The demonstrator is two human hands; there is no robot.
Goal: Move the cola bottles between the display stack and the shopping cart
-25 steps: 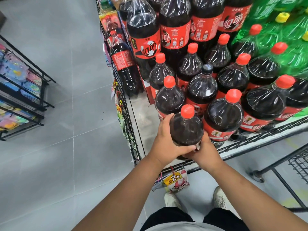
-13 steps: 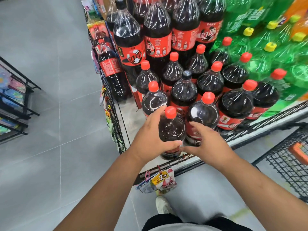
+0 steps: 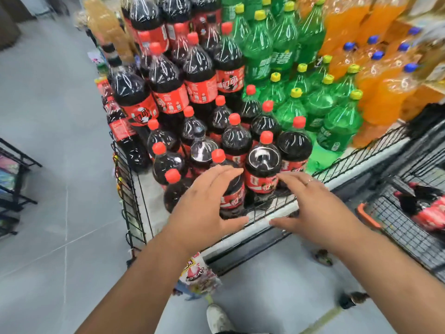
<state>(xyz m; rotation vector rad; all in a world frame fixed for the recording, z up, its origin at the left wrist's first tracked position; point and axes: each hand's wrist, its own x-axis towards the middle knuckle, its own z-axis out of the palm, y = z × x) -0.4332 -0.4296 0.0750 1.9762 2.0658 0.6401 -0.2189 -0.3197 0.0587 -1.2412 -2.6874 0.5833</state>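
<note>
The display stack (image 3: 269,213) is a wire-fenced shelf crowded with upright red-capped cola bottles. A front-corner cola bottle (image 3: 172,186) stands free by my left wrist. To its right stands another cola bottle (image 3: 232,197), and my two hands flank it. My left hand (image 3: 204,208) is spread with relaxed fingers over that bottle's left side. My right hand (image 3: 313,208) hovers with straight fingers over the wire fence on its right. Neither hand holds anything. The shopping cart (image 3: 368,219) is at the right edge, with cola bottles (image 3: 428,213) lying in it.
Green soda bottles (image 3: 296,109) and orange soda bottles (image 3: 375,75) fill the shelf to the right of the cola. A taller tier of cola (image 3: 168,92) rises behind. A black rack (image 3: 16,179) stands across the grey floor at left. A price tag (image 3: 197,276) hangs below the shelf.
Both hands let go of the front-corner bottle, which now stands on the shelf. They opened and shifted right around the neighbouring bottle. The view swung right, showing the cart.
</note>
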